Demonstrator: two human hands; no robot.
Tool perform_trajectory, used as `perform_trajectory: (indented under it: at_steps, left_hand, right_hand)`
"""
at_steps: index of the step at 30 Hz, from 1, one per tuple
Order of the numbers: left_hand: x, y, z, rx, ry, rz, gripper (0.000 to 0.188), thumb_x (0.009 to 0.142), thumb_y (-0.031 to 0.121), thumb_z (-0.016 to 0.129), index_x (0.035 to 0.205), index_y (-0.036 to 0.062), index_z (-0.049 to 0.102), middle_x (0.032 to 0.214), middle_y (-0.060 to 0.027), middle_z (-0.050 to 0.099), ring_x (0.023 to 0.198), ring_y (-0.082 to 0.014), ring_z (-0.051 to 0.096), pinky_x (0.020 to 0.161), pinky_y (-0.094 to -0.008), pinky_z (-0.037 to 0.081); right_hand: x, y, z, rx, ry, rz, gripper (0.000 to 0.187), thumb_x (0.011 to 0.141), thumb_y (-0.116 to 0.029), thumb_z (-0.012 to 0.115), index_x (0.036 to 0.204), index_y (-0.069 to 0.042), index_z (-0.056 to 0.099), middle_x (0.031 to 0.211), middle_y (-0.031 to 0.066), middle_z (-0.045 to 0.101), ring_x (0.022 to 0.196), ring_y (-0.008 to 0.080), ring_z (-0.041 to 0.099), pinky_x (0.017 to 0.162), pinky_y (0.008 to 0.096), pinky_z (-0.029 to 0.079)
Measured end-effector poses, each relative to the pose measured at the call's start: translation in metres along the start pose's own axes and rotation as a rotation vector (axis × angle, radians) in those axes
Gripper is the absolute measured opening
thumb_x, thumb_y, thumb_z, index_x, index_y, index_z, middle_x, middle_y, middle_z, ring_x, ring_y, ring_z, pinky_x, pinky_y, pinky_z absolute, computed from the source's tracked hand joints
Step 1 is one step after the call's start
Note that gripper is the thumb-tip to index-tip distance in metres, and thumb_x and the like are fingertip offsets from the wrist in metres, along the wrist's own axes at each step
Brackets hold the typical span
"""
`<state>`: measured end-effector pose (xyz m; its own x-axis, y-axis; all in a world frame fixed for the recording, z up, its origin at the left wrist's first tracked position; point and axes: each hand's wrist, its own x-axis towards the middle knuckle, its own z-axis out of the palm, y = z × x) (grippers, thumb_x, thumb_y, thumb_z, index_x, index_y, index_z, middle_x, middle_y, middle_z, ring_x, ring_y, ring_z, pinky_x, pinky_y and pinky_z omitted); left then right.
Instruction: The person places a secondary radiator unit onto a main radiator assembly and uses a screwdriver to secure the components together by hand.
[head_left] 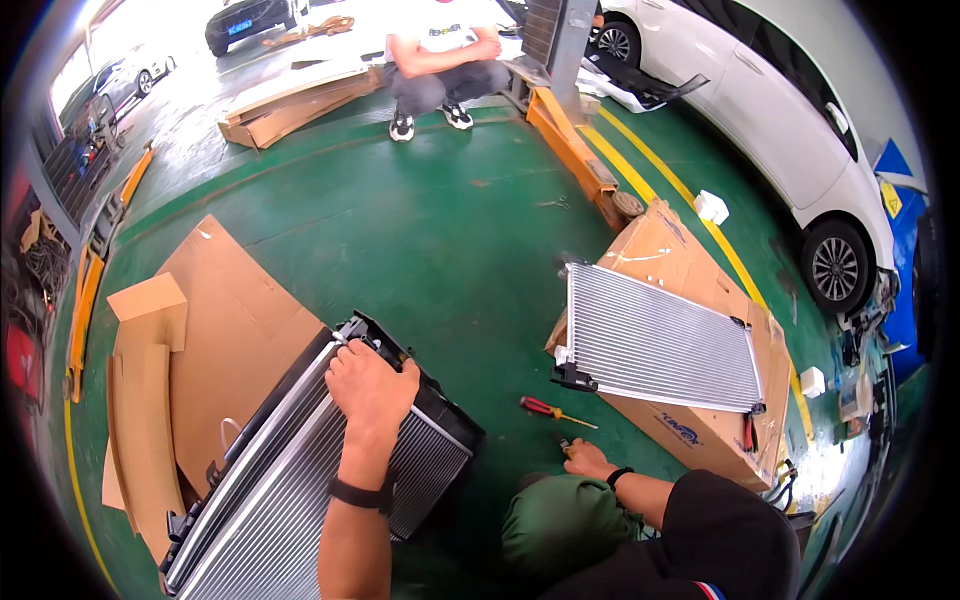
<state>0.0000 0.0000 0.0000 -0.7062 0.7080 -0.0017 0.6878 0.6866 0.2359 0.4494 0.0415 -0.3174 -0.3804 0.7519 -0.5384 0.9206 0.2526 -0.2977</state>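
My left hand (370, 388) grips the upper end of a car radiator assembly (290, 510), its fingers closed over the edge by the black plastic frame. The assembly stands tilted, with silver fins and long metal bars along it. Low over the floor, my right hand (588, 458) is closed on a small yellowish item (566, 446) whose kind I cannot make out. Just beyond that hand lies a screwdriver (556, 411) with a red and black handle. To the right, a silver finned condenser (660, 340) rests on a cardboard box (690, 440). A green-clothed knee (565, 520) is beside my right forearm.
Flattened cardboard (230, 310) lies at left. A person (440, 70) squats at the far side. An orange lift arm (570, 145) extends from a post. A white car (760, 110) stands at right, near white foam blocks (711, 207). More cardboard (295, 105) lies farther back.
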Motion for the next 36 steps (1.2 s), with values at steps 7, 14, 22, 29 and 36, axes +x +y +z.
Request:
perform_trajectory:
  at_steps: [7,14,22,29,36]
  left_hand:
    - [-0.002,-0.014,0.004,-0.128,0.123,0.075,0.067,0.075,0.040,0.077,0.114,-0.0099,0.054,0.112,-0.0269,0.065,0.109,-0.0409,0.063,0.098,-0.0475,0.048]
    - [0.001,-0.018,0.008,-0.197,0.076,0.141,0.071,0.078,0.034,0.071,0.129,-0.0100,0.049,0.116,-0.0322,0.065,0.111,-0.0468,0.062,0.099,-0.0514,0.049]
    - [0.001,-0.028,0.007,-0.218,0.071,0.181,0.079,0.080,0.040,0.071,0.137,-0.0102,0.050,0.121,-0.0307,0.066,0.116,-0.0439,0.065,0.103,-0.0484,0.050]
    - [-0.001,-0.018,-0.008,-0.219,-0.089,0.037,0.086,0.082,0.037,0.074,0.148,-0.0072,0.041,0.129,-0.0283,0.065,0.120,-0.0379,0.065,0.109,-0.0438,0.045]
    - [-0.003,-0.009,-0.015,-0.232,-0.115,0.007,0.082,0.084,0.038,0.075,0.149,0.0011,0.042,0.096,-0.0200,0.071,0.101,-0.0339,0.070,0.096,-0.0423,0.050]
  right_hand:
    - [0.004,-0.051,-0.032,-0.052,0.295,-0.135,0.050,0.083,-0.025,0.063,0.119,0.008,0.054,0.119,0.0341,0.062,0.109,0.0519,0.061,0.096,0.0576,0.051]
    - [0.042,-0.113,-0.050,0.139,0.281,-0.336,0.045,0.087,-0.019,0.064,0.130,-0.006,0.057,0.107,0.0215,0.067,0.099,0.0425,0.065,0.090,0.0487,0.054]
    - [0.022,-0.093,-0.057,0.256,0.146,-0.111,0.036,0.089,-0.026,0.067,0.116,-0.002,0.068,0.110,0.0172,0.075,0.102,0.0303,0.073,0.092,0.0387,0.056]
    - [-0.007,-0.045,-0.094,0.691,-0.019,0.171,0.039,0.090,-0.026,0.068,0.116,0.003,0.069,0.099,0.0096,0.074,0.085,0.0158,0.072,0.076,0.0276,0.058]
    - [-0.005,-0.057,-0.082,0.731,-0.070,0.153,0.034,0.091,-0.023,0.067,0.113,0.003,0.069,0.097,0.0068,0.073,0.083,0.0134,0.072,0.070,0.0265,0.055]
